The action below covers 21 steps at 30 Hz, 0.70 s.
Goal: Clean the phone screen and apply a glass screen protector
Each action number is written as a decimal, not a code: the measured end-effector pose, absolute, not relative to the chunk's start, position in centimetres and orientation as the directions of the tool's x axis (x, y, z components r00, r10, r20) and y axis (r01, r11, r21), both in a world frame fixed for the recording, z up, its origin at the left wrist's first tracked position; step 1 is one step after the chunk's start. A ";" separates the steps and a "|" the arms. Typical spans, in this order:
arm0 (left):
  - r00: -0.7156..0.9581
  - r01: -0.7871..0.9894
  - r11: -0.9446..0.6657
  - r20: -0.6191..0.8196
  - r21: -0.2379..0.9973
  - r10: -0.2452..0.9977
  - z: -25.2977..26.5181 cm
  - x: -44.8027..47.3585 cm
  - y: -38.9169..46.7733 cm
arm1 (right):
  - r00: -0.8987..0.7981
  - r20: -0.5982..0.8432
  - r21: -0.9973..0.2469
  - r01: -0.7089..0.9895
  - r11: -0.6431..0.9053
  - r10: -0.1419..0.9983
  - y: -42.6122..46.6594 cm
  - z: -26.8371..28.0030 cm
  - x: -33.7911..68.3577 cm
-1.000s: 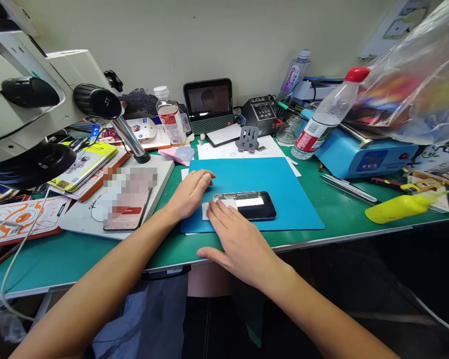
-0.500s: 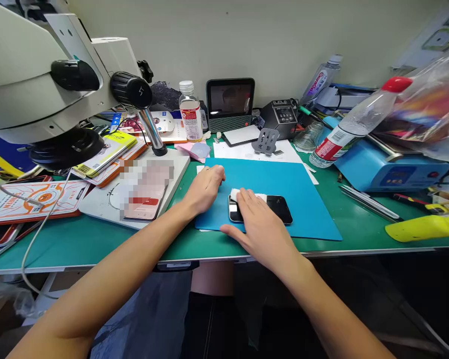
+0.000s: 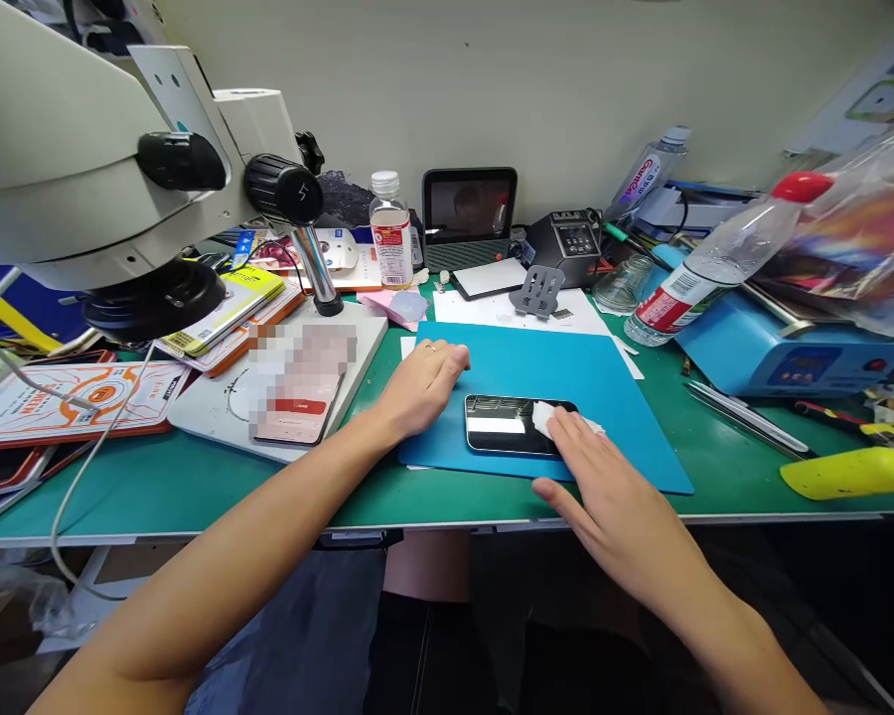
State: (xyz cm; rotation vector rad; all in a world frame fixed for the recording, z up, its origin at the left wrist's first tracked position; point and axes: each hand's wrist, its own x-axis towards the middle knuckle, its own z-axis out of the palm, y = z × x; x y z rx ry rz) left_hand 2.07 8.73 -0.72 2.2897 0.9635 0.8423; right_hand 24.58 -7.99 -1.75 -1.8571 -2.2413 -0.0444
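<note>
Blue and flat, a thin rectangular mat [image 3: 521, 359] lies on the green tabletop [image 3: 369, 504], a narrow green strip between its near edge and the table's front edge. Near that edge of the mat rests a glossy black rectangular phone [image 3: 492, 427] with a pale rim. The right hand [image 3: 615, 497] lays its fingers straight and together over a crumpled white wipe [image 3: 543, 417] on the phone's right end, thumb spread wide. The left hand [image 3: 421, 387] sits over the mat's left edge, fingers loosely curled; whether they grip anything cannot be told. Bare mat stretches behind the phone; beyond its right edge, green surface separates it from slim silver tweezers [image 3: 749, 419].
</note>
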 end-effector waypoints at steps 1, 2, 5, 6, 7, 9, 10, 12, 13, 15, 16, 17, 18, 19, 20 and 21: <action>0.559 0.435 -0.611 0.334 0.661 0.759 -0.7 2.1 8.7 | -0.146 0.193 -0.118 0.978 0.170 0.970 -7.7 -1.9 24.6; 0.562 0.433 -0.605 0.325 0.668 0.761 -0.8 2.1 8.7 | -0.126 0.194 -0.111 0.982 0.150 0.973 -7.3 -2.0 24.4; 0.569 0.433 -0.596 0.308 0.676 0.762 -0.9 2.2 8.6 | -0.085 0.203 -0.096 0.990 0.106 0.975 -6.0 -2.0 22.5; 0.574 0.431 -0.598 0.307 0.675 0.759 -0.9 2.2 8.6 | -0.080 0.198 -0.097 0.990 0.100 0.977 -5.5 -1.9 21.5; 0.577 0.429 -0.602 0.308 0.674 0.756 -1.0 2.3 8.6 | -0.082 0.191 -0.100 0.990 0.103 0.978 -5.1 -1.8 20.5; 0.578 0.430 -0.604 0.310 0.670 0.755 -1.0 2.4 8.6 | -0.121 0.156 -0.111 0.984 0.139 0.980 -4.4 -1.5 18.5; 0.575 0.433 -0.603 0.310 0.670 0.757 -1.0 2.4 8.6 | -0.141 0.146 -0.118 0.980 0.159 0.979 -4.1 -1.3 17.7; 0.568 0.437 -0.599 0.310 0.671 0.762 -1.1 2.3 8.6 | -0.198 0.132 -0.129 0.968 0.215 0.971 -4.1 -0.8 16.6; 0.566 0.439 -0.596 0.308 0.673 0.765 -1.1 2.3 8.5 | -0.234 0.126 -0.132 0.959 0.250 0.964 -4.3 -0.6 16.4; 0.563 0.442 -0.588 0.301 0.678 0.770 -1.1 2.2 8.5 | -0.315 0.110 -0.134 0.935 0.328 0.943 -5.1 -0.1 16.7; 0.564 0.443 -0.585 0.296 0.679 0.771 -1.0 2.2 8.5 | -0.352 0.100 -0.136 0.922 0.363 0.931 -5.6 0.0 17.3; 0.568 0.442 -0.585 0.292 0.680 0.769 -1.0 2.2 8.4 | -0.380 0.090 -0.139 0.911 0.389 0.921 -6.2 0.1 18.0; 0.573 0.439 -0.586 0.290 0.681 0.766 -0.9 2.3 8.4 | -0.397 0.081 -0.143 0.903 0.405 0.914 -6.8 0.2 18.8; 0.582 0.433 -0.591 0.290 0.681 0.760 -0.8 2.3 8.3 | -0.402 0.073 -0.150 0.900 0.409 0.913 -7.4 0.2 19.7; 0.590 0.428 -0.596 0.289 0.680 0.754 -0.8 2.3 8.3 | -0.395 0.071 -0.159 0.902 0.401 0.916 -7.8 0.2 20.6; 0.599 0.424 -0.599 0.285 0.679 0.748 -0.7 2.3 8.2 | -0.377 0.073 -0.169 0.908 0.384 0.923 -8.1 0.2 21.5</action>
